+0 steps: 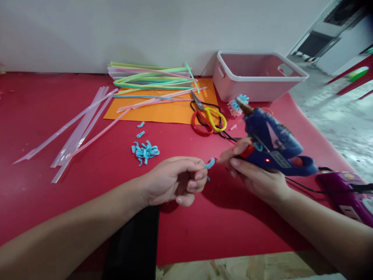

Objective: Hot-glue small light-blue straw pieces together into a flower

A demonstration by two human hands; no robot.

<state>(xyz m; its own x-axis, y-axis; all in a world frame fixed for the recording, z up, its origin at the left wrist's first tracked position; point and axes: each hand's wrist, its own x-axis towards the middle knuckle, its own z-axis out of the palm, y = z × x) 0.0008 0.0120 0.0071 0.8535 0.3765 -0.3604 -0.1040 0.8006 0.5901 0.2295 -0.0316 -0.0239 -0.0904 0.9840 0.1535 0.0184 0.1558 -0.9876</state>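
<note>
Between thumb and forefinger, my left hand pinches a small curved blue plastic piece. My right hand is wrapped round a blue hot glue gun, its nozzle pointing up and to the left and a red light glowing on its side. The fingertips of both hands are close together but apart. A loose pile of similar blue pieces lies left of my left hand, with a couple of single ones behind it. Behind the nozzle, partly covered, sits a blue and pink cluster.
Scissors with red and yellow handles lie partly on an orange sheet, among coloured plastic strips. Clear strips lie left. A pink basket stands at the back right. A purple power strip and cords are at the right.
</note>
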